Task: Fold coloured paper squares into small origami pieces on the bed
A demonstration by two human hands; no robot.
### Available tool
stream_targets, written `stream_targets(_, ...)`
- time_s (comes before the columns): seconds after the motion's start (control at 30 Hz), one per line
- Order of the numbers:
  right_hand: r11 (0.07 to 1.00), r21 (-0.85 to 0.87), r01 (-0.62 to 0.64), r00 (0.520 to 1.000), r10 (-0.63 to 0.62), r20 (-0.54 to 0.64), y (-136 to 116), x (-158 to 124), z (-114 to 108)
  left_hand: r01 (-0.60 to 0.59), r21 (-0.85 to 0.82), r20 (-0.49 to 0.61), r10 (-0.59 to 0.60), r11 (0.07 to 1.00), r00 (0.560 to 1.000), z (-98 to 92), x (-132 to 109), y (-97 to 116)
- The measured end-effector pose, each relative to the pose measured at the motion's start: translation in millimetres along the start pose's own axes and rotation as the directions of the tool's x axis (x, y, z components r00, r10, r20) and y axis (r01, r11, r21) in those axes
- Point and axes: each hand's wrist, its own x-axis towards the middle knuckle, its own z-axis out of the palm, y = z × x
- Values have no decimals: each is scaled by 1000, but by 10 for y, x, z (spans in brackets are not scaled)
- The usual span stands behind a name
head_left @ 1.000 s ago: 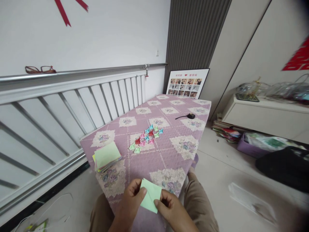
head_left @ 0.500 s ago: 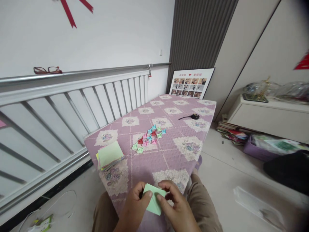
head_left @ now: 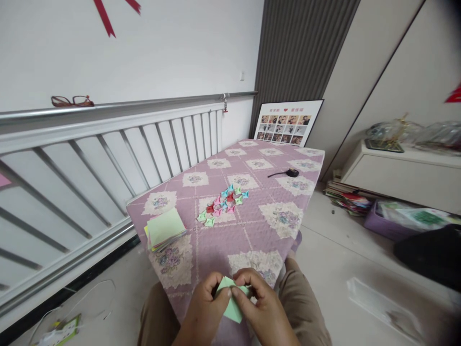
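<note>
Pale green paper, a small folded piece (head_left: pixel 233 312), is held between both bare hands above the near end of a table draped in a purple tablecloth with cream floral squares (head_left: pixel 212 250). The left hand (head_left: pixel 206 307) pinches its left side between thumb and fingers; the right hand (head_left: pixel 264 307) pinches its upper right, the thumb tips close together. Left of the hands lies a stack of multicoloured square paper sheets (head_left: pixel 166 228); farther up sits a cluster of small folded pink, red, blue and green paper shapes (head_left: pixel 224 204).
</note>
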Motion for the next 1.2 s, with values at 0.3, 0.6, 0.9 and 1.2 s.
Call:
stream_targets(0.3, 994, 43, -100, 994, 97, 59, 38, -4, 12, -8, 52, 15, 7, 999, 1000, -31, -13, -20)
stream_targets(0.6, 937, 218, -271, 948, 222, 227, 44, -5, -56, -7, 72, 62, 2, 997, 998, -21, -10, -88)
stream_targets(0.9, 971, 68, -230, 968, 220, 123, 52, -41, -26, 17, 66, 86, -23, 998, 996, -42, 0, -80)
stream_targets(1.2, 991, -76, -113, 993, 115, 12, 5, -41, 5, -10, 78, 87, 3, 997, 996, -45, -6, -27)
